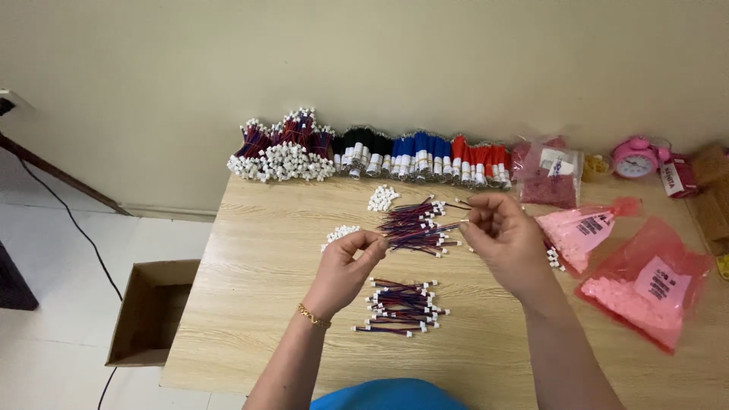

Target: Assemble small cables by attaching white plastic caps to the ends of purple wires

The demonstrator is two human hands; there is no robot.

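My left hand [345, 264] pinches one end of a bunch of short red, blue and black wire leads [414, 225] held just above the wooden table [250, 296]. My right hand [503, 234] grips the tips of a few leads at the bunch's other end, fingers closed on them. A second pile of finished-looking leads with white connectors [402, 307] lies below my hands. Two small heaps of loose white connectors lie nearby: the upper heap [382, 198] sits above the bunch, and the left heap [339, 233] is beside my left fingers.
Bundles of wires in red-blue, black, blue and red [364, 148] line the wall. Pink plastic bags [645, 288] of small parts lie at right, with a pink alarm clock [634, 158] behind. An open cardboard box [148, 311] sits on the floor at left.
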